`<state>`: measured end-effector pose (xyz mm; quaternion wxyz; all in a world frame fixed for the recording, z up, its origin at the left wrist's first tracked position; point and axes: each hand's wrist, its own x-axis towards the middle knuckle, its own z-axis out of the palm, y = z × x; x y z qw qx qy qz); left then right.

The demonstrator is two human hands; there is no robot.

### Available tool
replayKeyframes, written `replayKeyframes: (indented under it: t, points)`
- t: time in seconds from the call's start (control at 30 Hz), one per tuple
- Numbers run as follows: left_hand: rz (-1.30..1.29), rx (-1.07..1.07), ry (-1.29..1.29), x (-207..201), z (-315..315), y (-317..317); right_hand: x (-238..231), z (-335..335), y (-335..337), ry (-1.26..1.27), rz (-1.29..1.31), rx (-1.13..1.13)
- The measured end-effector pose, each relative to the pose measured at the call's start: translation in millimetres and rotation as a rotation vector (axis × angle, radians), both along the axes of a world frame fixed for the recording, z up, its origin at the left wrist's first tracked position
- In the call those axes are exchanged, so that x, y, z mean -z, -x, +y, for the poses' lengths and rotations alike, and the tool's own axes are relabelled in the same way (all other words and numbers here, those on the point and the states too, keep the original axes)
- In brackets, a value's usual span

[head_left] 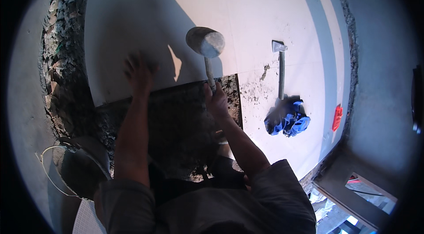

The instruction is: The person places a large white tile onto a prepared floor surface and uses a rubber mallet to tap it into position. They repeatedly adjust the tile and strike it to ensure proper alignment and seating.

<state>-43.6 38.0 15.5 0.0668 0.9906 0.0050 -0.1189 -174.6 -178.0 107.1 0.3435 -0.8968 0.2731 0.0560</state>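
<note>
My right hand point(217, 100) is closed around the handle of a mallet point(206, 41) with a big, pale-worn round head. The mallet is raised, its head pointing away from me over the large light floor tiles point(256, 8). My left hand point(140, 74) has its fingers spread over the near edge of the shaded tile; whether the palm presses on it I cannot tell. Directly below both hands is a dark, rough gap point(176, 123) of mortar or soil beside the tile edges.
On the right-hand tiles lie a hatchet point(281, 68), a crumpled blue cloth or bag point(288, 118) and a small orange-red packet point(337, 117). A bucket point(84, 170) with a wire handle stands at lower left. Rubble point(66, 57) runs along the left wall.
</note>
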Motion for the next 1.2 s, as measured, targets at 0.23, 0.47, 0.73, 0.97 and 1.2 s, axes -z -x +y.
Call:
replayKeyframes:
  t: [0.23,0.47,0.73,0.97,1.2]
  points:
    - [-0.011,-0.006,-0.014,0,0,1,12,7,10,-0.165,-0.246,0.048]
    - [-0.029,-0.002,-0.027,6,1,3,7,13,20,-0.119,0.036,0.008]
    - [-0.140,-0.023,0.068,16,1,4,6,7,20,-0.019,-0.007,-0.015]
    - [0.015,-0.062,0.057,13,-9,-14,6,-12,-6,0.116,0.165,-0.172]
    - [-0.035,-0.025,0.140,12,-39,-78,5,-32,-52,-0.120,-0.346,0.023]
